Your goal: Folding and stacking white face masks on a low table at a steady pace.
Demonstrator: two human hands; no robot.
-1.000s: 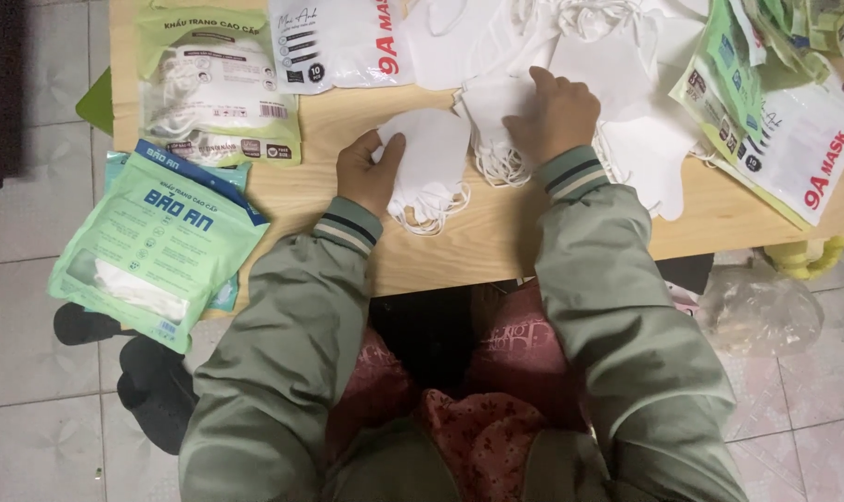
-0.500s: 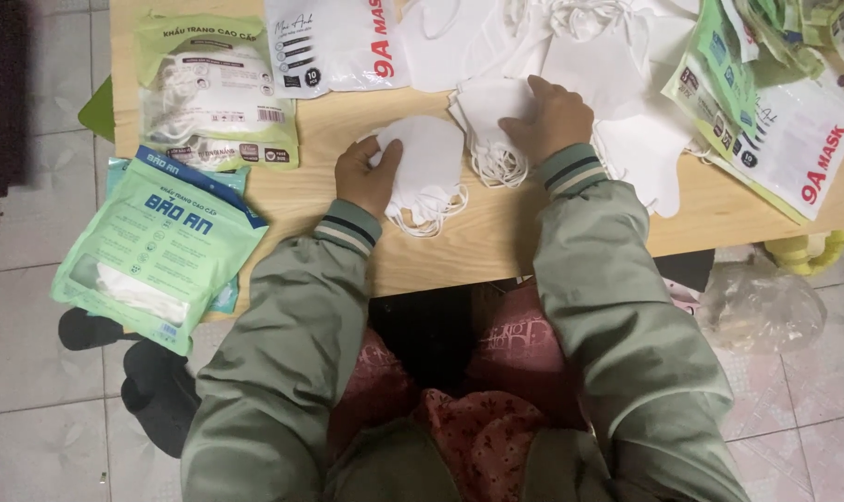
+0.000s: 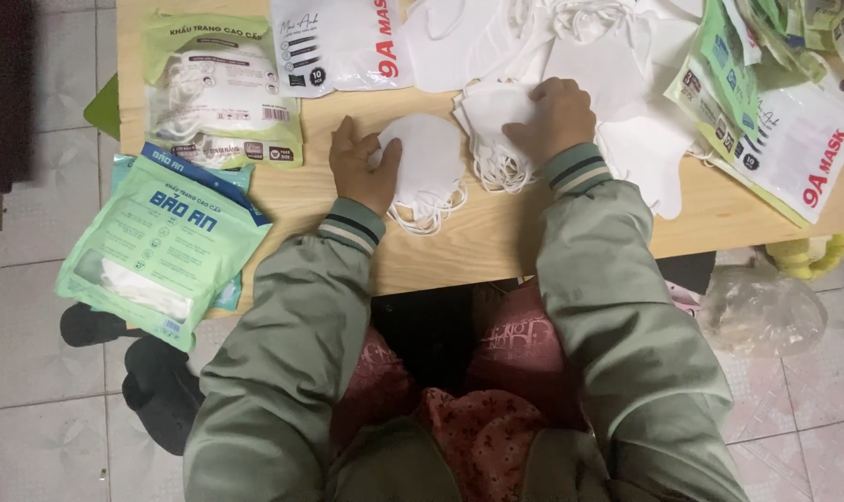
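A small pile of folded white face masks (image 3: 431,167) lies on the wooden table (image 3: 496,246) in front of me, its ear loops trailing toward the near edge. My left hand (image 3: 361,167) rests flat on the left side of that pile, thumb on the top mask. My right hand (image 3: 557,116) presses on a second stack of white masks (image 3: 491,121) just to the right. More loose white masks (image 3: 608,65) are heaped behind it.
A green mask packet (image 3: 219,88) lies at the table's back left, a white packet (image 3: 338,42) beside it. Green packets (image 3: 157,246) overhang the left edge. Flat packets (image 3: 775,112) are piled at the right. A clear plastic bag (image 3: 761,311) sits on the tiled floor.
My left hand has slid a little to the left on the mask pile, which now lies flatter. My right hand stays on the second stack.
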